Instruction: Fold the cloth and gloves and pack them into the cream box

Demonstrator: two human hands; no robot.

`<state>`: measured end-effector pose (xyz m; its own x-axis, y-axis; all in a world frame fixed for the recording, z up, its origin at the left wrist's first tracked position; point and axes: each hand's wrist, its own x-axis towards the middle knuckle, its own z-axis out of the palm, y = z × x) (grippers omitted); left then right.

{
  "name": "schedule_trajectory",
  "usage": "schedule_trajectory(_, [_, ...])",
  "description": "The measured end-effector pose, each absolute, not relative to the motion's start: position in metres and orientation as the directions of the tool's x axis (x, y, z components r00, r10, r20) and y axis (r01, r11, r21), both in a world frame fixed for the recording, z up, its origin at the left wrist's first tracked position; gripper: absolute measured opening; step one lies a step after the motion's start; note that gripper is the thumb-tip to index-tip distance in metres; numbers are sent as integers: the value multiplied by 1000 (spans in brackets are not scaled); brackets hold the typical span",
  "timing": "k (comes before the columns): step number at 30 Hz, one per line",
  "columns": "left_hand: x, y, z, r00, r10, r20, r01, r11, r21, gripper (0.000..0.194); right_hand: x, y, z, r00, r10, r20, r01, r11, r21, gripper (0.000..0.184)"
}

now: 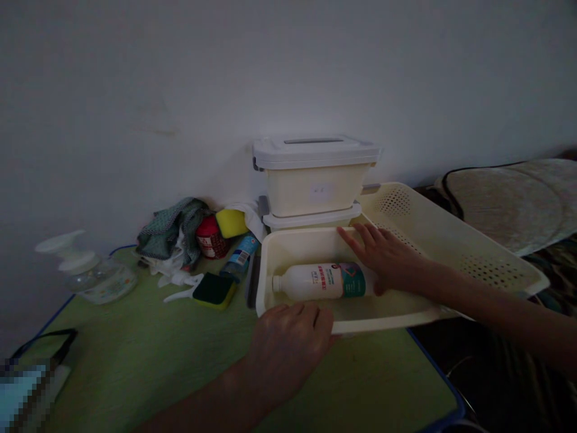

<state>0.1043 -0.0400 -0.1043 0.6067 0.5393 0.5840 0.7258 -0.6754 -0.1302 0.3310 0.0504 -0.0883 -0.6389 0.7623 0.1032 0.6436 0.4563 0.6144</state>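
Observation:
A cream plastic storage bin point(378, 322) stands at the table's front right. On its side in the bin lies a white bottle point(311, 281) with a green and teal label, its cap toward the left. My left hand point(291, 340) is closed over the bin's near rim at the left corner. Over the right end of the bin reaches my right hand point(387, 255), fingers stretched apart toward the far rim. Its thumb side is close to the bottle's base; whether they touch is unclear.
Behind the bin stand stacked lidded boxes point(318, 189). A large perforated basket point(451, 234) is at the right. Leftward on the green table point(180, 361) are a sponge point(214, 290), blue bottle point(241, 257), red container point(211, 237), cloths point(174, 228) and a pump bottle point(101, 279).

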Motion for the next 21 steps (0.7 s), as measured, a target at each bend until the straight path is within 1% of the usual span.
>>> schedule_trajectory(4, [105,-40,-105,606,543,582,730,-670,-136,18,328,49,-87,-625,773,108,636,424,645,139])
schedule_trajectory(9, [105,-40,-105,605,532,593,727,-673,-138,19,324,48,-88,-607,787,109,636,398,661,142])
schedule_trajectory(16, [104,-40,-105,614,530,585,722,-677,-145,21,328,50,-94,-631,761,150,653,417,633,147])
schedule_trajectory(21, [104,-39,-104,620,540,569,722,-676,-144,22,327,50,-93,-618,774,138,666,423,614,142])
